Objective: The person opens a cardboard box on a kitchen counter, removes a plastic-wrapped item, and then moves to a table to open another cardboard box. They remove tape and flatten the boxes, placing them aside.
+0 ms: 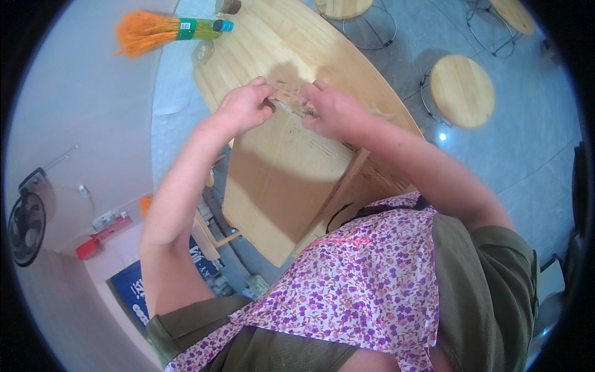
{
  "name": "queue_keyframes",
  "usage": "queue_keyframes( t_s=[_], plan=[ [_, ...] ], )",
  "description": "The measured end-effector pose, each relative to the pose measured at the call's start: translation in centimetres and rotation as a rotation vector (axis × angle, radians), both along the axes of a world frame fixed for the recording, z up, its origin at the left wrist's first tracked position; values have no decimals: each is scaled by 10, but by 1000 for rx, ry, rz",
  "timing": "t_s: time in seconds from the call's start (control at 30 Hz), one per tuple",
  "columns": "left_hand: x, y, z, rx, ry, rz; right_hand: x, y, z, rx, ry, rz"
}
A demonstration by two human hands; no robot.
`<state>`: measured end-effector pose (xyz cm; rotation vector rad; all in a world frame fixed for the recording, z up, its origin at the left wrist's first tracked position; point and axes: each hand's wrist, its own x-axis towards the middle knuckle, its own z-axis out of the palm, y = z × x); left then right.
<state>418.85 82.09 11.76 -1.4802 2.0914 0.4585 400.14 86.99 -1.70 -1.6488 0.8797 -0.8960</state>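
A cardboard box (288, 167) lies on the light wooden table (251, 51), with a broad shadow over its near part. At its far edge, my left hand (246, 104) pinches one end of a thin, pale strip (289, 108), thumb below the fingers. My right hand (330, 109) is at the strip's other end with curled fingers; whether it grips the strip is not clear. Beyond the strip, between both hands, shows a piece of cardboard with dark print (286, 88). The fingertips partly hide the strip's ends.
An orange-bristled broom head (146, 35) with a green band lies at the table's far left. Round wooden stools (462, 90) stand on the grey tiled floor to the right. A black fan (28, 228) and a red box (88, 246) are at the left wall.
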Motion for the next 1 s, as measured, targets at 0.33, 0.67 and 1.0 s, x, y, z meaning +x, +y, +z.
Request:
queue_keyframes(
  t_s=[0.33, 0.67, 1.0],
  plan=[
    [2, 0, 3, 60, 20, 100, 10, 8, -10, -40, -44, -83],
    [7, 5, -3, 115, 142, 242, 7, 9, -8, -11, -27, -49],
    [-5, 29, -28, -102, 289, 376, 13, 8, -19, -9, -159, -55]
  ],
)
